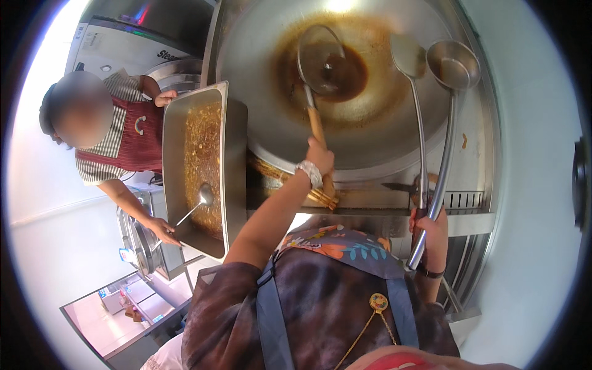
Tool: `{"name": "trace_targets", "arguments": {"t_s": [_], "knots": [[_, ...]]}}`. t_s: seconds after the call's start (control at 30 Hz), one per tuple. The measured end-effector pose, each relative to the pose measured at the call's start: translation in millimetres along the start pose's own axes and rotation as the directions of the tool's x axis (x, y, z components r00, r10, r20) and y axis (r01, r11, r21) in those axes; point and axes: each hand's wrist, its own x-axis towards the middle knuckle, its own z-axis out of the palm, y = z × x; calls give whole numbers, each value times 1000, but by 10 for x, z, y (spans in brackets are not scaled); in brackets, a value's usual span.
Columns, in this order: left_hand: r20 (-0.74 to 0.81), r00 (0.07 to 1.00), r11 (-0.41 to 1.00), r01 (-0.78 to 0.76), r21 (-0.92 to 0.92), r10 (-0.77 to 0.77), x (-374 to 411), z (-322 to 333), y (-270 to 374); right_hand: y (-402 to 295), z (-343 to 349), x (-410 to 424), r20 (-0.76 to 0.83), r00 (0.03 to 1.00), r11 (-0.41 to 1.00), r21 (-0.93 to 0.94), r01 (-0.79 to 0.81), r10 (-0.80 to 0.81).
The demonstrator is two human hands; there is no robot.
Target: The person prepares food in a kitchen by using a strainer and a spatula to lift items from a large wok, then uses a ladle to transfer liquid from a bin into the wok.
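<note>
My left hand (320,159) grips the wooden handle of a round strainer (309,58). Its hoop is over the dark brown liquid (354,71) in a large steel wok (259,120); whether it touches the liquid is hard to tell. In my right hand (431,229) are two long handles together, one of a wok spatula (407,58) and one of a deep steel ladle (453,64). Both heads rest at or just above the wok's right side. Brown liquid shows inside the ladle's bowl.
At left a co-worker (138,134) holds a deep steel pan (236,138) of brown, chunky sauce, with a ladle (206,194) in it. A bamboo bundle (326,199) lies by the wok's near rim. Behind the co-worker stands a steamer cabinet (120,51). A wall (527,138) borders the right side.
</note>
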Motion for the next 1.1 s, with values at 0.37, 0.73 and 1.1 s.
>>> {"name": "trace_targets", "arguments": {"t_s": [0.37,0.73,1.1], "knots": [[740,543,338,663,-668,397,-179,-201,81,-147,18,-494,-76,992,990,87,109,-102],[491,661,471,229,-852,567,-1529,-1609,132,74,47,-518,-37,982,974,130,188,-185],[-236,949,691,-316,-650,211,-3301,-1972,-793,144,100,-510,152,983,992,87,88,-100]]}}
